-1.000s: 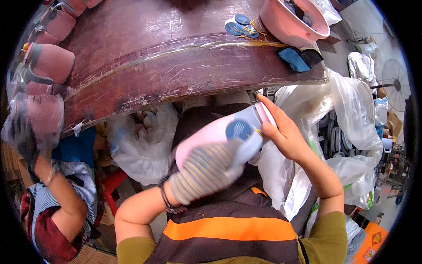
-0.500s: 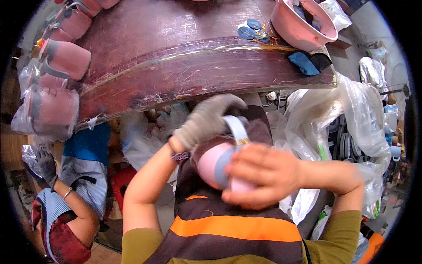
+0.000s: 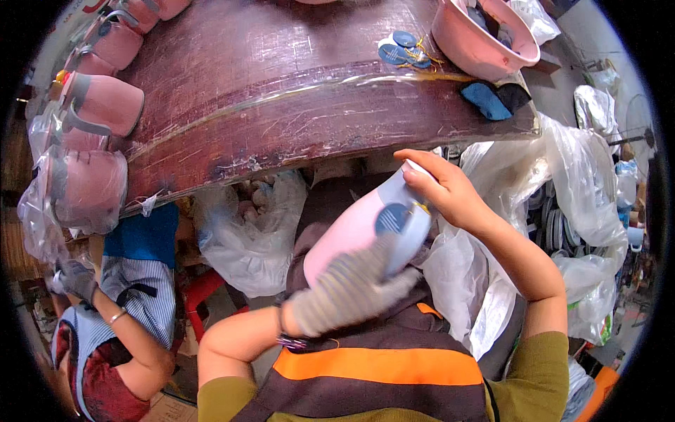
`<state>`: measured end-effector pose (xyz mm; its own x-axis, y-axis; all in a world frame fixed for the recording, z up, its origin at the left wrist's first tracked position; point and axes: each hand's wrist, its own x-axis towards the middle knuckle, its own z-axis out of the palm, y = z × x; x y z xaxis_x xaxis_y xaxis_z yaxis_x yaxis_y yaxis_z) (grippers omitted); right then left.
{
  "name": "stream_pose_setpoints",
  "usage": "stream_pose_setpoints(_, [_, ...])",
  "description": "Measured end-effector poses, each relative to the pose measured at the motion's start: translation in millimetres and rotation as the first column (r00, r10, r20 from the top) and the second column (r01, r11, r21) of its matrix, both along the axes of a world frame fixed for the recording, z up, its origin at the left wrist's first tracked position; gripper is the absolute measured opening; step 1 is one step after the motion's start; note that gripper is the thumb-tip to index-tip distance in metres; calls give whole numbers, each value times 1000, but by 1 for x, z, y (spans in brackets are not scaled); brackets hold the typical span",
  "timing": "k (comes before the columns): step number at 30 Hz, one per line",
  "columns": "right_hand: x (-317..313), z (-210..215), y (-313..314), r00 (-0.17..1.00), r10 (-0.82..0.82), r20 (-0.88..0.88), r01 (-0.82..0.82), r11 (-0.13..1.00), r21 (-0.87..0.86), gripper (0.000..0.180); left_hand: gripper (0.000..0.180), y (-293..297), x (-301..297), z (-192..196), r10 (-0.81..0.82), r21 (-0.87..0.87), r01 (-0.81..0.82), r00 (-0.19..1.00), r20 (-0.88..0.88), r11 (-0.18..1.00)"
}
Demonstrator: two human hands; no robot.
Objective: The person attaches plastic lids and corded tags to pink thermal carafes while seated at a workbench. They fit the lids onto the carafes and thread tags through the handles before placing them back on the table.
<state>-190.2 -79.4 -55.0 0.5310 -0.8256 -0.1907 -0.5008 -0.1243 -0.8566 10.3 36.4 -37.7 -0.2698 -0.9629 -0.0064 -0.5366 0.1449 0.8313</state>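
A pink jug (image 3: 341,235) with a pale blue-grey rim and handle lies tilted over my lap. A round dark-blue tag (image 3: 391,219) on a yellow string hangs against its side. My right hand (image 3: 439,183), bare, grips the jug at its blue-grey upper end. In a striped grey glove, my left hand (image 3: 355,285) wraps the jug's near side by the handle, slightly blurred. The jug's underside is hidden.
Pink jugs (image 3: 105,105), some in clear plastic, line the left of the dark red table (image 3: 246,91). More tags (image 3: 404,49), a pink basin (image 3: 467,42) and a blue-black cloth (image 3: 489,100) lie right. Plastic bags (image 3: 246,239) hang below. A co-worker's gloved hand (image 3: 76,280) is at left.
The jug has turned, bringing the tag into view. My right hand has moved up to its upper end; my left hand has come down from above the handle to its near side.
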Motion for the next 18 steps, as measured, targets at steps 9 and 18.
stream_pose_setpoints(9, [-1, 59, 57, 849, 524, -75, -500, 748, -437, 74, 27, -50, 53, -41, 23, 53, -9, 959, -281, 999])
stream_pose_setpoints(18, [-2, 44, 40, 970, 243, 13, -236, 951, -198, 59, 29, -13, 49, 23, 15, 408, 174, 908, -419, 896])
